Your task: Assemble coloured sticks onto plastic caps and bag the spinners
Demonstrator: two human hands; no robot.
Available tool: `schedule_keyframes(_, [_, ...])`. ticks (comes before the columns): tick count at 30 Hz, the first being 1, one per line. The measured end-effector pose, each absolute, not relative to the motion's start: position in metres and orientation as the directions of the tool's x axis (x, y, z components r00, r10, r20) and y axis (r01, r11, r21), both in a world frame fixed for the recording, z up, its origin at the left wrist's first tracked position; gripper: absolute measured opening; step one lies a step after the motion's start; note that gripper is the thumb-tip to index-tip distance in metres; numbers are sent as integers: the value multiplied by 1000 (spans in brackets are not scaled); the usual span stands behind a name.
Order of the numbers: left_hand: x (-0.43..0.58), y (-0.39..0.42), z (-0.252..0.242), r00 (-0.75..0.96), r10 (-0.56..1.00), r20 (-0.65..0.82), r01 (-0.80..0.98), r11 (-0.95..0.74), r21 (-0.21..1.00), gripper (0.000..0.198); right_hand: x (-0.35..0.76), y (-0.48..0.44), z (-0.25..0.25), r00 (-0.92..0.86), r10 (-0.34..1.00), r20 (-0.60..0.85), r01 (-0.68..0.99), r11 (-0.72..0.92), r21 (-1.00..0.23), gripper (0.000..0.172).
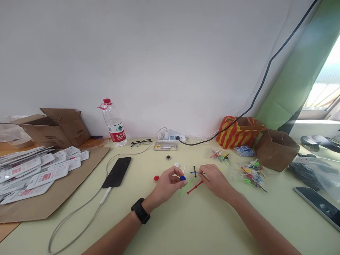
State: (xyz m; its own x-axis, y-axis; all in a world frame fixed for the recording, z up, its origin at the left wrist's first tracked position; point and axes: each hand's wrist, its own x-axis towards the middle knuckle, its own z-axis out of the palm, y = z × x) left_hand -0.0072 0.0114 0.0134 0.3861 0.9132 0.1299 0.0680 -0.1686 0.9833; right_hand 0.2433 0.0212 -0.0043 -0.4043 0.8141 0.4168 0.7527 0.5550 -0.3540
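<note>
My left hand (169, 182), with a black watch on its wrist, pinches a small round blue piece (182, 178) between thumb and fingertips. To its right, the fingers of my right hand (215, 180) are closed on a thin blue plastic stick (194, 172) with a pointed tip, which crosses in front of a black stick (195, 171). Between the hands lie a red stick (194, 187) and a green stick (185, 188). Just beyond my left hand are a white stick (184, 168) and a white round piece (176, 164). A red round piece (156, 178) sits to its left.
Bags of coloured plastic parts (251, 175) lie at right, near a brown box (277, 149) and striped bag (233, 136). A cabled phone (117, 172), glasses (141, 143), bottle (114, 124) and power strip (171, 137) occupy the left and back. White packets (47, 175) cover cardboard.
</note>
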Motion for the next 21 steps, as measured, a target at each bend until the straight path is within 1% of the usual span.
schedule_keyframes(2, [-5,11,11,345,937,58,-9,-58,998,33,239,19,-3,-423,799,428,715,585,-384,16])
schedule_keyframes(6, [-3,12,2,300,954,16,16,-22,1000,36,232,13,0,-410,801,436,672,588,-450,22])
schedule_keyframes(7, [-3,13,-1,290,957,9,31,-19,999,37,230,12,1,-390,813,432,656,575,-489,22])
schedule_keyframes(9, [-3,14,-4,269,963,2,50,-16,999,38,227,9,2,-343,849,401,595,527,-607,23])
schedule_keyframes(12, [-3,15,-4,229,972,44,17,-49,999,41,220,6,4,-300,907,295,431,405,-806,24])
schedule_keyframes(14, [-2,15,-4,193,978,82,-32,-77,996,45,215,4,5,-306,921,243,307,337,-890,24])
schedule_keyframes(17, [-2,15,-3,136,981,135,-74,-126,989,51,210,3,6,-311,924,220,192,288,-938,27])
schedule_keyframes(19, [-2,15,-3,113,979,171,-78,-163,984,51,208,4,5,-289,932,219,182,278,-943,30])
schedule_keyframes(21, [-1,14,-4,134,973,188,-83,-178,981,51,206,4,3,-258,936,240,204,296,-933,31])
